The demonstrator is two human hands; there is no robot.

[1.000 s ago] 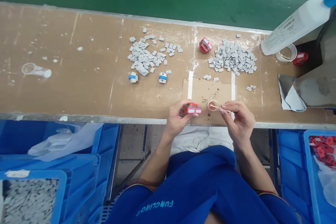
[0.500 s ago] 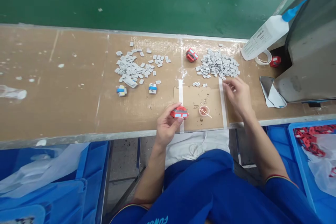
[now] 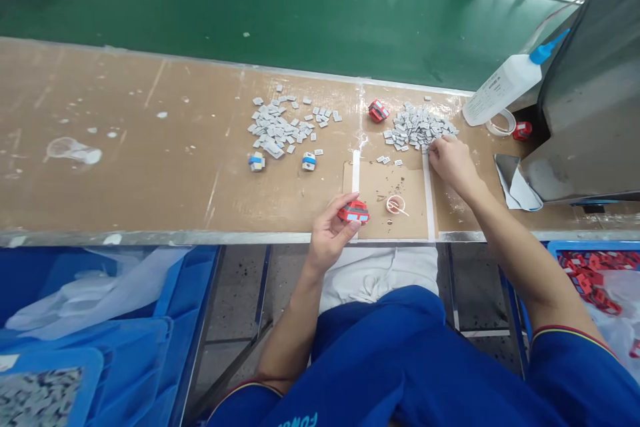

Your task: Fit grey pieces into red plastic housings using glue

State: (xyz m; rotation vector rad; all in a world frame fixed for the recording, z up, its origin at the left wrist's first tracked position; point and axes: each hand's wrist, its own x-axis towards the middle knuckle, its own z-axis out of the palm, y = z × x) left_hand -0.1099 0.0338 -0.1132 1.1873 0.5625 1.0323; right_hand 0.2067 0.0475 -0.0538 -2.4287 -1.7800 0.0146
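My left hand [image 3: 330, 230] is shut on a red block [image 3: 354, 211] with pale blue patches on its side. My right hand [image 3: 453, 163] reaches to the edge of a heap of small grey tiles [image 3: 419, 127], its fingertips touching them. Whether it holds a tile is hidden. A small cup [image 3: 396, 204] with a thin wooden stick in it stands on a cardboard mat [image 3: 385, 193], between my hands. A second grey tile heap [image 3: 283, 130] lies further left, near several blocks wrapped in blue and white [image 3: 257, 161].
A red block [image 3: 379, 110] sits on the bench beyond the mat. At the right are a white glue bottle [image 3: 500, 90], a tape roll [image 3: 501, 122] and a grey metal housing [image 3: 590, 100]. Below the bench edge stand blue bins, one with red parts [image 3: 590, 273].
My right hand has let go of the wooden stick, now resting in the cup, and moved up and right from the cup to the tile heap. My left hand still holds the red block.
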